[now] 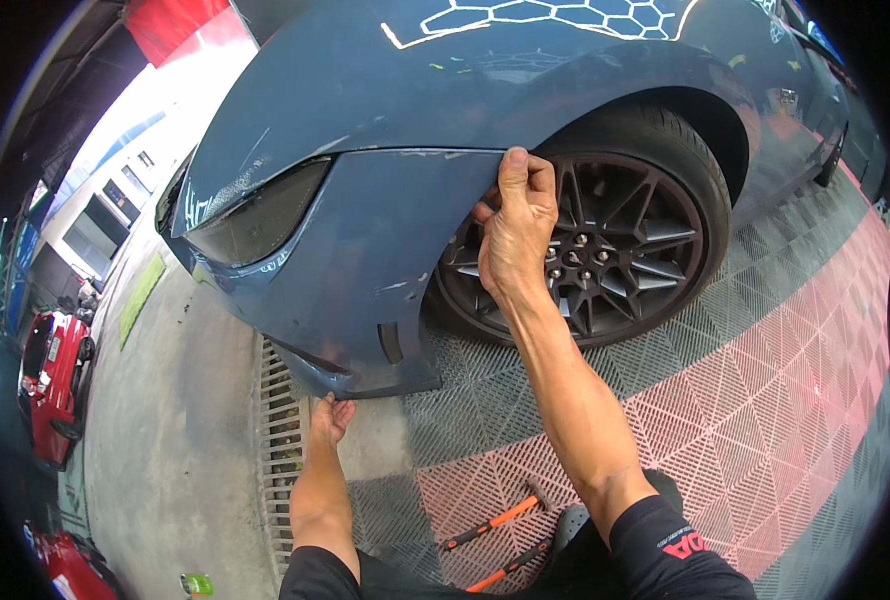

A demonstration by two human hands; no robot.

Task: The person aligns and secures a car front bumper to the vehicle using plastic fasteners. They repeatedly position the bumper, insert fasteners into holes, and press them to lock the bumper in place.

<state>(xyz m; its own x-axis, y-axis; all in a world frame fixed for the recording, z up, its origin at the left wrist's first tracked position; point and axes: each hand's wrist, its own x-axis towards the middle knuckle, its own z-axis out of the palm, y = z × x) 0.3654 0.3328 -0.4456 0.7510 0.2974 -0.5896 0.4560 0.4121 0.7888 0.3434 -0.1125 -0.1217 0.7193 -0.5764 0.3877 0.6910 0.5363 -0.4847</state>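
The blue-grey front bumper (365, 240) of a car lies in front of me, at the car's front corner. My right hand (518, 225) is closed on its upper rear corner beside the wheel arch, thumb on the outer face and fingers curled round the edge. Low down, my left hand (333, 420) grips the bumper's bottom edge, with part of its fingers hidden beneath. A thin dark seam runs between the bumper's top edge and the fender (445, 110). The dark headlight (265, 215) sits left of this seam. Just right of my right hand is the black spoked wheel (655, 235).
An orange-handled hammer (495, 522) and a second orange-handled tool (510, 568) lie on the floor near my legs. A drain grate (277, 430) runs left of my left forearm. Red and grey plastic tiles (725, 400) cover the right floor. A red car (53, 380) stands far left.
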